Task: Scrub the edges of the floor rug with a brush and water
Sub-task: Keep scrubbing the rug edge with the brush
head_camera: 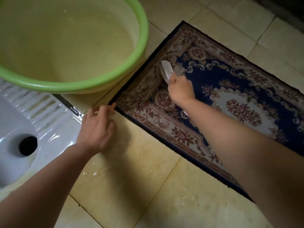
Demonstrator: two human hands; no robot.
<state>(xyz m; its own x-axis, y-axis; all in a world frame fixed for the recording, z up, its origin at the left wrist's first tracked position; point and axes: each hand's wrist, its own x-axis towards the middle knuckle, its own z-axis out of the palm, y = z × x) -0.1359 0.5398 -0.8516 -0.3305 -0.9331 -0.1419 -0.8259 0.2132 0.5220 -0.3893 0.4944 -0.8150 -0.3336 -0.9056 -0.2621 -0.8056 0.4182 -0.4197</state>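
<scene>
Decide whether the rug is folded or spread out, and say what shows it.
Spread out. The rug lies flat on the tiled floor, pattern up, no fold along its visible edges; right end out of view.

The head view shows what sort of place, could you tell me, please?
Probably a bathroom or washroom: a white squat toilet is set into the wet tiled floor, and a large green basin of water stands beside it.

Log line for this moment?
right hand: grips brush on rug border | left hand: at rug corner | basin: holds water
</scene>
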